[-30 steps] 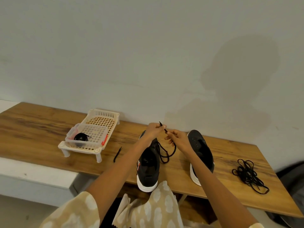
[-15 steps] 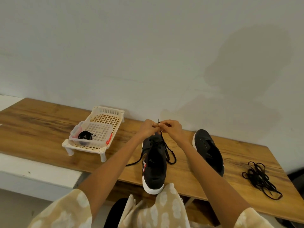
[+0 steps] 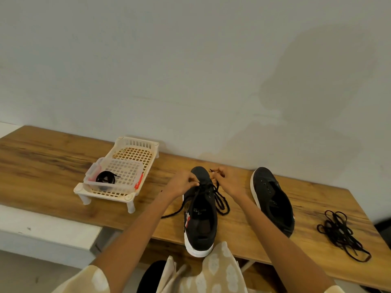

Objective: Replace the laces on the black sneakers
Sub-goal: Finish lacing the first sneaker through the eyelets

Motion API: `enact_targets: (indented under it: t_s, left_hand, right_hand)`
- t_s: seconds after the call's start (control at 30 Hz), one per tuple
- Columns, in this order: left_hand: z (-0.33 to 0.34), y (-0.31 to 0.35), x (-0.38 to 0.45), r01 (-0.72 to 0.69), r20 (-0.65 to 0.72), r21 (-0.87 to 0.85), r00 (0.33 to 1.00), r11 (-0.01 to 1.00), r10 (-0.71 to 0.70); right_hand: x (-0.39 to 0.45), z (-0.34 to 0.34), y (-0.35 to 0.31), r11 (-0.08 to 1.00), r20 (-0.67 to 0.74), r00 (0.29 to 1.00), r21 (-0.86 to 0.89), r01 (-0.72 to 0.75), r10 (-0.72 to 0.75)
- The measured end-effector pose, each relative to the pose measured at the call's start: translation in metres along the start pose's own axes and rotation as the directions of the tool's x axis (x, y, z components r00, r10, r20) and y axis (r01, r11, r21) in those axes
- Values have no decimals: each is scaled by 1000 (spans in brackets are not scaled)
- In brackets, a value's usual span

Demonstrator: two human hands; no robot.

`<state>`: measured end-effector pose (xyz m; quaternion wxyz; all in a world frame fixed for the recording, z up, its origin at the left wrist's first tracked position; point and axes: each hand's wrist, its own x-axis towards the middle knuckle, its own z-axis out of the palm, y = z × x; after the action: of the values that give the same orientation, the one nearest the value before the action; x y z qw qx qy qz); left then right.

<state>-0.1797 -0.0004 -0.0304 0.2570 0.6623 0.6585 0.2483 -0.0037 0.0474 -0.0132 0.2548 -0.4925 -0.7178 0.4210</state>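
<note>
Nearest to us, our patterned beige sleeves (image 3: 93,280) sit at the lower edge, and both forearms reach out over the wooden bench (image 3: 53,166). Just below our fingers stands the nearer black sneaker (image 3: 200,220), its white heel toward us and its toe pointing at the wall. Our left hand (image 3: 182,182) has its fingers curled and pinching the black lace (image 3: 220,199) at the eyelets near the toe. Our right hand (image 3: 225,180) pinches the other end, whose tip pokes out above the fingers. Slack lace loops lie on the bench under the right fingers, and one strand trails away below the left wrist. To the right of the right fingers rests the second black sneaker (image 3: 273,199), unlaced. Further right lies a loose tangle of black laces (image 3: 340,231). Left of the left fingers stands a white lattice rack (image 3: 135,153) carrying a clear box (image 3: 127,176) with a coiled black lace (image 3: 104,178).
</note>
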Motion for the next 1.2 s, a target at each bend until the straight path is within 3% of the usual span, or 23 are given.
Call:
enact_targets:
  t_s: [0.3, 0.43, 0.5, 0.63, 0.87, 1.07, 1.2]
  left_hand:
    - [9, 5, 15, -73, 5, 14, 997, 997, 73]
    - [6, 2, 15, -34, 20, 35, 999, 999, 33]
    - [6, 1, 13, 32, 16, 9, 999, 999, -32]
    - [11, -3, 7, 146, 169, -155, 978, 977, -119]
    - [17, -15, -8, 187, -9, -530, 974, 827, -226]
    - [16, -15, -9, 54, 52, -386, 998, 921, -36]
    - [11, -12, -4, -15, 113, -302, 992, 953, 51]
  right_hand:
    - [-3, -3, 7, 974, -145, 986, 221, -53, 87]
    - [-2, -1, 7, 975, -48, 996, 215, -58, 70]
    - [-2, 0, 8, 991, -11, 999, 125, -38, 40]
    - [-4, 4, 11, 989, 171, 985, -147, 31, -6]
    - [-9, 5, -2, 993, 148, 982, 6, 116, -116]
    - [-3, 10, -11, 989, 275, 956, -82, 126, -99]
    - [-1, 13, 0, 976, 261, 965, -196, 96, -42]
